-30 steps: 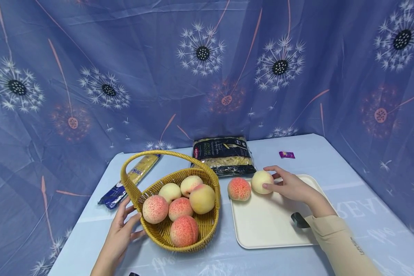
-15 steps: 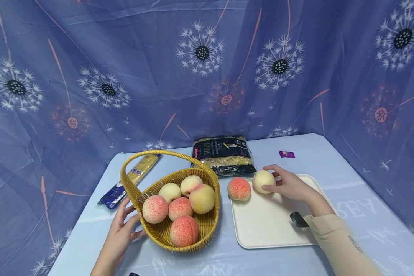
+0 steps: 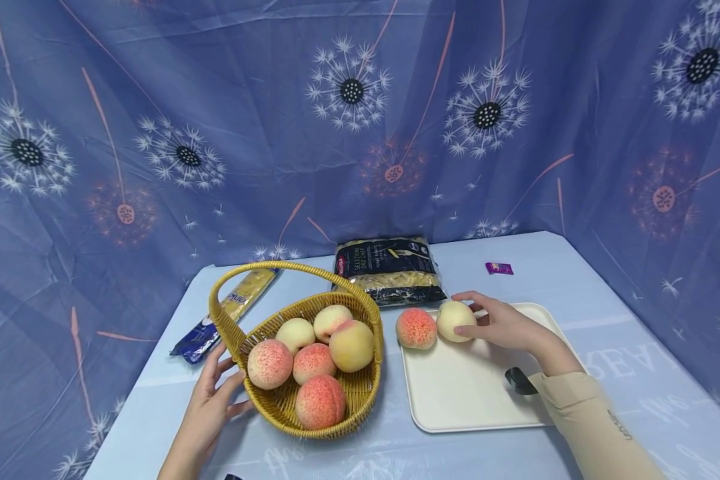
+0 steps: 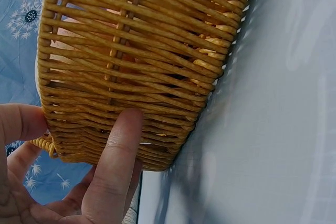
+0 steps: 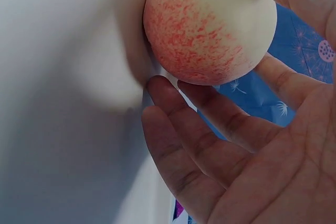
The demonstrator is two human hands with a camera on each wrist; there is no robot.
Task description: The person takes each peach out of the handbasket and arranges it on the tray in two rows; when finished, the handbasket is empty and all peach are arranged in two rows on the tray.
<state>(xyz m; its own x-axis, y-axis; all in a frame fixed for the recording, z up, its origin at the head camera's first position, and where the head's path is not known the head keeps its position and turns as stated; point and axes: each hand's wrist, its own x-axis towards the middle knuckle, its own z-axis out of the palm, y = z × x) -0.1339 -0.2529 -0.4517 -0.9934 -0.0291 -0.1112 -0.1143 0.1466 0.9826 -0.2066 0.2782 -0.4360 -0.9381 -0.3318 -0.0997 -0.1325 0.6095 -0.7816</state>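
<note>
Right now the right hand [image 3: 504, 327] is cupping the pale peach [image 3: 454, 321] on the tray [image 3: 474, 393], fingers loosely curled round it. Left hand [image 3: 207, 407] is bracing the basket [image 3: 288, 400] at its 8 o'clock, fingers straight. Best to be seating the peach flat before letting go, clear of the red peach [image 3: 416, 328] touching at its 9 o'clock.

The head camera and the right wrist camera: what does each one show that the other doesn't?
Only the head view shows the woven yellow wicker basket of peaches, the left hand against its side, the dark pasta bag and a second, redder peach on the tray. Only the right wrist view shows the red speckling on the underside of the pale peach and the palm beneath it. Both show the right hand holding that pale peach on the cream plastic tray.
</note>
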